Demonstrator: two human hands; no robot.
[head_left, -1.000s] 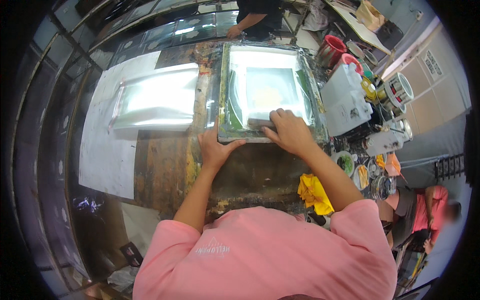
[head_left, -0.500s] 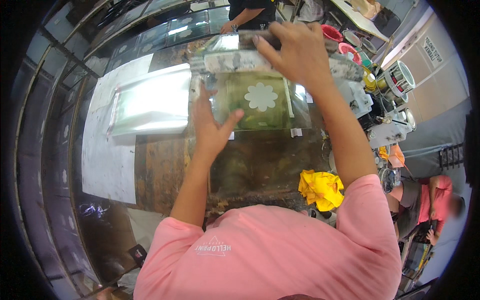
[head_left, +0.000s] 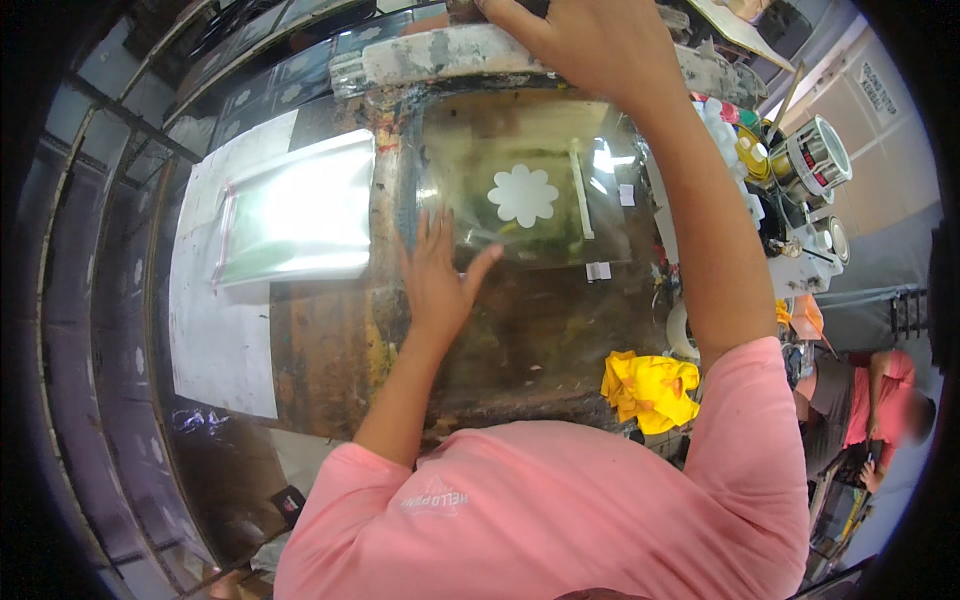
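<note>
My right hand (head_left: 590, 45) grips the near edge of a paint-stained printing screen frame (head_left: 440, 55), which is tilted up and away at the top of the view. Beneath it a clear sheet (head_left: 560, 230) lies on the stained worktable (head_left: 330, 350), with a white flower shape (head_left: 523, 195) printed on it. My left hand (head_left: 438, 275) lies flat with fingers spread on the sheet's near left corner, just below and left of the flower.
A shiny stack of clear sheets (head_left: 290, 215) lies on white paper (head_left: 220, 340) to the left. A yellow cloth (head_left: 650, 390) sits at the table's near right edge. Paint cans (head_left: 810, 155) and bottles crowd the right side. A person in red (head_left: 870, 395) sits at lower right.
The screen frame lay flat on the table; my right hand has swung it up and away, uncovering the flower print. My left hand moved from the frame's edge onto the clear sheet.
</note>
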